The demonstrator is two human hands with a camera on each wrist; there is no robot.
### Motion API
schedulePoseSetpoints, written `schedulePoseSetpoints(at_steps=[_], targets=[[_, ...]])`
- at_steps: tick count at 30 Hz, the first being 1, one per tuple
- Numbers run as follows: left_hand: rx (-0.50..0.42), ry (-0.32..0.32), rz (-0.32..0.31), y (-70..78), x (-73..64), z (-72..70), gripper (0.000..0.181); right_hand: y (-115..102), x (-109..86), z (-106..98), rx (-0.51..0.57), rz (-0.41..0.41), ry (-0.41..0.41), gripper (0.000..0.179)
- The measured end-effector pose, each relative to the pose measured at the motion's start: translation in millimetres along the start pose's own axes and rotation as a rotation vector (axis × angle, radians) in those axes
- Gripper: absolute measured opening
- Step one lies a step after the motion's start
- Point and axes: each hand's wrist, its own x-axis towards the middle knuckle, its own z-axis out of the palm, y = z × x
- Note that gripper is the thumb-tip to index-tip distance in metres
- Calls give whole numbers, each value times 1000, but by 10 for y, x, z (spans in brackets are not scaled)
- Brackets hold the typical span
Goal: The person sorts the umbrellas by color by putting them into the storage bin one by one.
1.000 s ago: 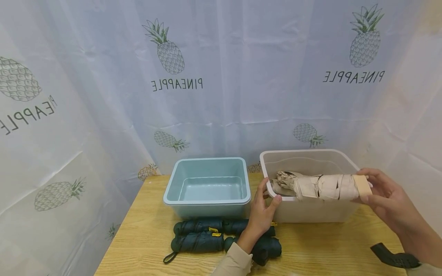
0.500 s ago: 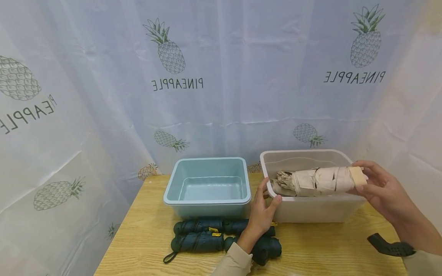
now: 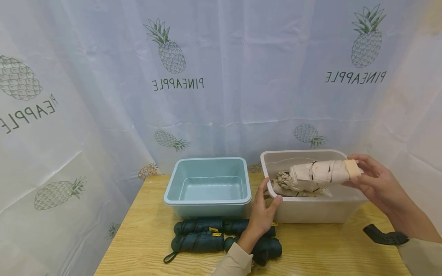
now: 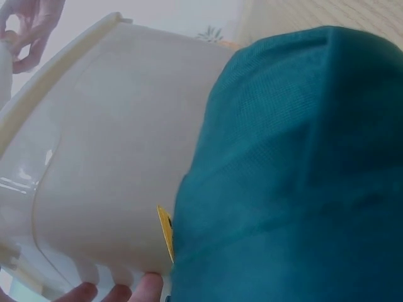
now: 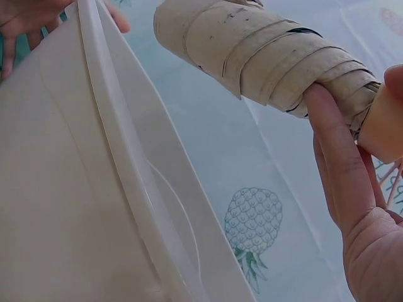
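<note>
A folded beige umbrella [image 3: 317, 172] lies slanted over the white bin [image 3: 310, 211], its pale orange handle end raised. My right hand [image 3: 376, 180] grips it at that end; in the right wrist view the fingers [image 5: 340, 151] lie along its wrapped cloth [image 5: 252, 60]. Beneath it, more crumpled beige umbrella cloth [image 3: 284, 186] shows inside the bin. At the bin's near left corner, my left hand [image 3: 261, 214] holds the rim, thumb in front and fingers round the side. Below my left wrist, several folded dark green umbrellas [image 3: 202, 242] lie on the table, partly hidden by the forearm.
Left of the white bin stands a light blue bin [image 3: 210, 209] with nothing in it. Both bins sit on a wooden table [image 3: 138, 234], close to a pineapple-print curtain [image 3: 221, 96]. One green umbrella [image 4: 289, 176] fills much of the left wrist view.
My right hand has moved up and left with the beige umbrella, raising its handle end above the rim. More beige cloth shows under it. My left hand has stayed at the corner.
</note>
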Motion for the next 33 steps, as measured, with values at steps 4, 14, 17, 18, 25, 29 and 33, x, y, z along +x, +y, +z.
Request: schedulePoseSetpoints(at_steps=[4, 14, 17, 18, 25, 29, 33], targets=[[1, -3, 10, -11, 5, -1, 68, 21, 36, -6, -19, 25, 48, 58], [-8, -11, -7, 1, -2, -1, 68, 58, 190, -53, -18, 96, 139, 54], [-6, -10, -18, 2, 5, -5, 67, 76, 252, -68, -12, 109, 135, 53], [-4, -9, -20, 0, 6, -5, 67, 86, 269, -73, -6, 113, 129, 53], [-2, -9, -14, 14, -2, -10, 67, 157, 370, -110, 5, 145, 133, 52], [-2, -9, -14, 29, -4, -13, 67, 204, 427, -116, -25, 171, 166, 49], [-1, -8, -18, 37, -4, -17, 67, 249, 484, -119, -62, 196, 184, 46]])
